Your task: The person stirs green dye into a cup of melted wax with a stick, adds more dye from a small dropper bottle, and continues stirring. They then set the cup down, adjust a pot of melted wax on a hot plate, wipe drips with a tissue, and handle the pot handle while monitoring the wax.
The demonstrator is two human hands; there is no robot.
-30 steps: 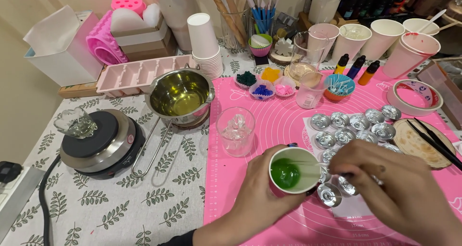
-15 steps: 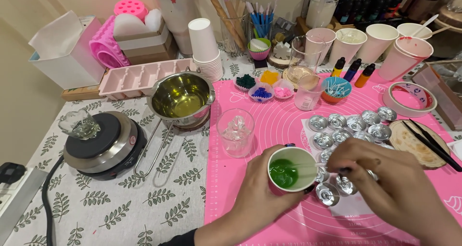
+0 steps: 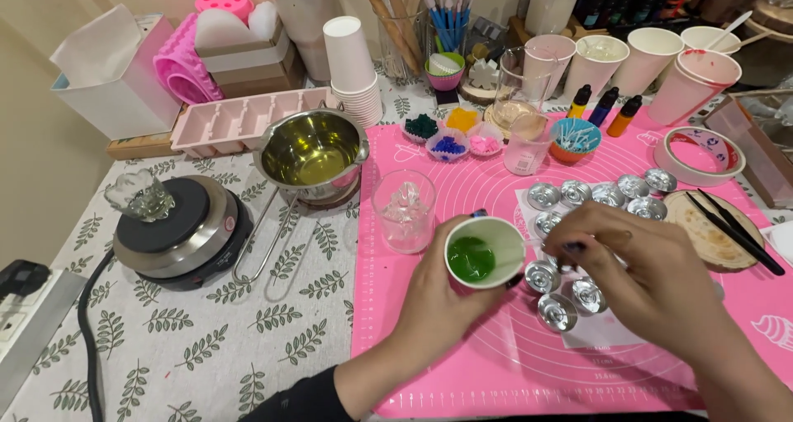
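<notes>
Left hand: my left hand (image 3: 438,294) is gripping the paper cup (image 3: 486,253) of green liquid (image 3: 471,258), centre of frame, over the pink mat (image 3: 512,364).
Right hand: my right hand (image 3: 652,277) is curling narrow beside the cup; I cannot tell what it is pinching.
Risk: I am judging that tilting the cup could spill green onto the mat.
Crowding: the small metal tins (image 3: 557,310) are sitting just under my right hand, easy to knock.
Nearby: the clear glass (image 3: 404,209) is standing just left of the cup; the steel pot (image 3: 311,154) is sitting upper left.
</notes>
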